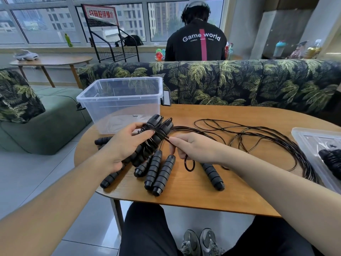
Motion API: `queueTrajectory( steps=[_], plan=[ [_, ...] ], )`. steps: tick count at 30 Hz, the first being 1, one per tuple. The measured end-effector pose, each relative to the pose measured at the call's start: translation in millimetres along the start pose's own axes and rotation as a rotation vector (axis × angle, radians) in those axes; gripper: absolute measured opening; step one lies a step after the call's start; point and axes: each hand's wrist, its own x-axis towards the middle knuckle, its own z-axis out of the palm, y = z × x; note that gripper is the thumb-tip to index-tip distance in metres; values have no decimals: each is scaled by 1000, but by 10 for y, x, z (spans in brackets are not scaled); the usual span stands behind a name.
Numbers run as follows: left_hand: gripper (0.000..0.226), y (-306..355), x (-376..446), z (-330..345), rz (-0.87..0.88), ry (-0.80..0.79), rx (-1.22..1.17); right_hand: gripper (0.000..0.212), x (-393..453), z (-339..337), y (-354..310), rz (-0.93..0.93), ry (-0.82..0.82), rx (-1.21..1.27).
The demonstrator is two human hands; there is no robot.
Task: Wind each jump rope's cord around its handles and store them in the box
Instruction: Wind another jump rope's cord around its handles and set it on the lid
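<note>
Black foam-grip handle pair (156, 133) clamped in our left hand (118, 146) above the wooden table (203, 189) — mid-wind. Right hand (195, 148) pinches the thin black cord (258, 137); next wrap needs tension, then into the clear plastic box (120, 100) — still empty.

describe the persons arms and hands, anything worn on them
Both forearms are bare up to the frame edge: no sleeves in view. The left hand and right hand wear no gloves, and no rings, watch or bracelet show on the visible sides. Fingernails look short and unpainted. No markings can be seen on either arm.
</note>
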Motion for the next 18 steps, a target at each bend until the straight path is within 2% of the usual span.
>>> queueTrajectory(
  steps=[5, 10, 13, 18],
  plan=[
    [42, -46, -145, 29, -101, -146, -306, 40, -54, 52, 78, -46, -108, -83],
    [61, -122, -244, 29, -75, -213, -346, 36, -58, 36, 134, -50, -185, -29],
    [50, -135, -278, 48, -68, -195, -312, 43, -61, 15, 185, -63, -235, -82],
    [41, -57, -318, 67, -54, -232, -215, 65, -32, -33, 302, -103, -167, -116]
  ],
)
